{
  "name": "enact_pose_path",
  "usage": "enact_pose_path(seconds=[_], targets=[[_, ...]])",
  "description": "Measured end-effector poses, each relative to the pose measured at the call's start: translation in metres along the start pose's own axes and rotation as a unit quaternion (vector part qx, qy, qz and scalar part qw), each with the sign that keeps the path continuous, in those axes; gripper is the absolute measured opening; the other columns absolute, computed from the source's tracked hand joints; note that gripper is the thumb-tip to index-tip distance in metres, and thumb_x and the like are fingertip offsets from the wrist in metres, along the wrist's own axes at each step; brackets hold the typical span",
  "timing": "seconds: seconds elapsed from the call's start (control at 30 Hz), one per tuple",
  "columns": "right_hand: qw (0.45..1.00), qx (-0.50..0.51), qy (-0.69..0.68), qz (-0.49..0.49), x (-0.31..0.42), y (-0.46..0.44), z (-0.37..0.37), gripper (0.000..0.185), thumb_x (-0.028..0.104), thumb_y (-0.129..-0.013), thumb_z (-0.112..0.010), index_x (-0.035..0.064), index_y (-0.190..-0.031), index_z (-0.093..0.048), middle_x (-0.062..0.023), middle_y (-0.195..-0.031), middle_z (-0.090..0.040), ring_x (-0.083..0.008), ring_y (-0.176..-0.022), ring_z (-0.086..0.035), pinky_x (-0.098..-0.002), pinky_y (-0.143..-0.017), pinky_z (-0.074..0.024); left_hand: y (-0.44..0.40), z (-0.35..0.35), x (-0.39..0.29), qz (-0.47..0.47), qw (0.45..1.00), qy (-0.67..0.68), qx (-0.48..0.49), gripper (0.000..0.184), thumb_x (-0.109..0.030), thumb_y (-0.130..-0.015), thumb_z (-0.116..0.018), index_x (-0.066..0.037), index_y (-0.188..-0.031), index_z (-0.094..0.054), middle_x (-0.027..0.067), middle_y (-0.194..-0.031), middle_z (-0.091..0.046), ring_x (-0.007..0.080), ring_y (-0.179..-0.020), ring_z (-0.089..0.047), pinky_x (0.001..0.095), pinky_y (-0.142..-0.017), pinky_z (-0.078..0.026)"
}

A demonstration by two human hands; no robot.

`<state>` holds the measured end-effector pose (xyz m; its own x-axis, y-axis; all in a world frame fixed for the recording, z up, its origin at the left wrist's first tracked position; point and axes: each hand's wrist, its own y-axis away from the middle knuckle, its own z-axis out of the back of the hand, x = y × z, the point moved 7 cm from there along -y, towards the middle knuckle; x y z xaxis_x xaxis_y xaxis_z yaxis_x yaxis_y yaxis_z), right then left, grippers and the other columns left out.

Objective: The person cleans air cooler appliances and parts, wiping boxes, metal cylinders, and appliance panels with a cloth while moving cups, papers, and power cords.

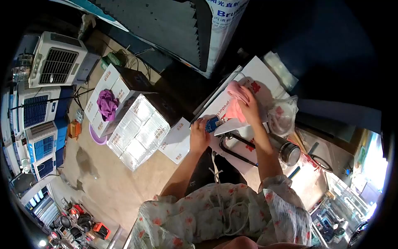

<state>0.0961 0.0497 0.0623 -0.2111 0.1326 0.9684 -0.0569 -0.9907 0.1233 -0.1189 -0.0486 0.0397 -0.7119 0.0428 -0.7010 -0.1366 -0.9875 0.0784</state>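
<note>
A pink cloth (235,108) is bunched in my right hand (248,106), whose fingers are closed round it above a white box (263,76) with red print. To its left, my left hand (200,135) has its fingers curled at the box's near left edge. A small blue item (212,124) lies right beside those fingers; whether they grip it or the edge cannot be made out. Right of my right hand is a clear plastic bag (284,116) holding something round. Below the bag lies a steel thermos (289,152).
Several boxes stand on the floor at left, one bearing a purple cloth (107,105), another silver-lined (139,128). A purple basin (98,135) sits behind them. Air coolers (58,64) line the far left. Pans and red items (76,220) are at lower left.
</note>
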Motion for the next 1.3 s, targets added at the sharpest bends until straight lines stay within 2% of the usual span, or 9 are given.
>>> enact_pose_path(seconds=[0.17, 0.3, 0.4, 0.5, 0.77, 0.87, 1.1, 1.2, 1.3], targets=[[0.99, -0.13, -0.057, 0.021, 0.063, 0.045, 0.029, 0.046, -0.001, -0.083, -0.053, -0.0009, -0.127, -0.041, -0.0095, -0.123, -0.049, -0.0171, -0.112, -0.047, -0.0266, -0.095, -0.037, -0.01, -0.028, 0.01, 0.041, 0.993, 0.065, 0.09, 0.052, -0.015, -0.065, -0.063, -0.001, -0.112, -0.047, 0.0192, -0.104, -0.048, 0.0374, -0.097, -0.047, 0.0423, -0.086, -0.041], [0.978, -0.159, -0.131, -0.017, 0.075, 0.061, 0.053, 0.043, 0.004, -0.083, -0.055, -0.0004, -0.124, -0.044, -0.0098, -0.119, -0.05, -0.0161, -0.109, -0.048, -0.0273, -0.094, -0.0372, 0.006, -0.085, 0.053, 0.192, 0.901, 0.317, 0.226, 0.057, -0.014, -0.065, -0.069, -0.001, -0.116, -0.046, 0.0166, -0.1, -0.047, 0.0306, -0.093, -0.05, 0.0377, -0.082, -0.042], [0.977, -0.164, -0.131, -0.027, 0.081, 0.082, 0.063, 0.042, 0.004, -0.084, -0.054, -0.0003, -0.124, -0.043, -0.0091, -0.115, -0.052, -0.0149, -0.104, -0.049, -0.0273, -0.092, -0.0381, 0.011, -0.074, 0.042, 0.179, 0.899, 0.398, 0.046, 0.062, -0.01, -0.064, -0.072, -0.003, -0.12, -0.046, 0.0158, -0.096, -0.053, 0.0296, -0.088, -0.055, 0.0357, -0.078, -0.045], [0.964, -0.184, -0.19, -0.043, 0.059, 0.118, 0.066, 0.044, 0.004, -0.085, -0.054, -0.0011, -0.126, -0.039, -0.0076, -0.116, -0.049, -0.0141, -0.105, -0.047, -0.0263, -0.091, -0.0378, -0.003, -0.04, 0.018, 0.159, 0.967, 0.191, 0.062, 0.067, -0.009, -0.064, -0.073, -0.007, -0.124, -0.045, 0.0131, -0.091, -0.06, 0.0287, -0.082, -0.06, 0.0351, -0.072, -0.048], [0.988, -0.079, -0.08, -0.109, 0.039, 0.228, 0.052, 0.047, 0.006, -0.08, -0.06, 0.0023, -0.125, -0.046, -0.009, -0.119, -0.052, -0.0183, -0.105, -0.051, -0.0304, -0.09, -0.0412, -0.009, 0.039, 0.03, 0.093, 0.992, 0.081, 0.017, 0.015, -0.01, -0.071, -0.065, -0.002, -0.083, -0.063, 0.017, -0.078, -0.063, 0.0337, -0.075, -0.062, 0.0384, -0.066, -0.048], [0.992, -0.036, -0.01, -0.125, 0.024, 0.267, 0.053, 0.048, 0.003, -0.076, -0.06, 0.0045, -0.123, -0.049, -0.0108, -0.112, -0.054, -0.0211, -0.104, -0.053, -0.0317, -0.089, -0.0426, 0.009, 0.014, -0.01, 0.049, 0.965, 0.185, 0.18, 0.014, -0.009, -0.071, -0.064, -0.004, -0.085, -0.063, 0.0175, -0.088, -0.062, 0.0332, -0.082, -0.061, 0.0383, -0.07, -0.047], [0.978, -0.084, 0.107, -0.155, 0.002, 0.324, 0.088, 0.053, 0.005, -0.068, -0.067, 0.0066, -0.12, -0.052, -0.0122, -0.104, -0.055, -0.0253, -0.097, -0.056, -0.0336, -0.085, -0.045, 0.025, -0.091, -0.093, -0.35, 0.9, -0.241, 0.095, 0.024, -0.014, -0.077, -0.053, -0.012, -0.1, -0.06, 0.0074, -0.106, -0.054, 0.0264, -0.113, -0.039, 0.0499, -0.095, -0.036], [0.976, -0.139, 0.085, -0.144, 0.005, 0.34, 0.103, 0.052, 0.003, -0.068, -0.064, 0.0058, -0.119, -0.052, -0.0125, -0.102, -0.054, -0.026, -0.095, -0.056, -0.0337, -0.083, -0.0451, 0.009, -0.12, -0.081, -0.279, 0.881, -0.298, 0.239, 0.025, -0.014, -0.077, -0.055, -0.012, -0.101, -0.06, 0.0051, -0.11, -0.053, 0.0257, -0.113, -0.04, 0.0544, -0.098, -0.033], [0.971, -0.176, 0.069, -0.144, -0.004, 0.358, 0.113, 0.052, 0.0, -0.068, -0.062, 0.0049, -0.119, -0.052, -0.0126, -0.1, -0.053, -0.0261, -0.093, -0.055, -0.0333, -0.082, -0.0449, 0.008, -0.126, -0.091, -0.361, 0.821, -0.326, 0.298, 0.026, -0.014, -0.078, -0.055, -0.009, -0.104, -0.055, 0.006, -0.103, -0.054, 0.0251, -0.111, -0.042, 0.0565, -0.095, -0.035]])
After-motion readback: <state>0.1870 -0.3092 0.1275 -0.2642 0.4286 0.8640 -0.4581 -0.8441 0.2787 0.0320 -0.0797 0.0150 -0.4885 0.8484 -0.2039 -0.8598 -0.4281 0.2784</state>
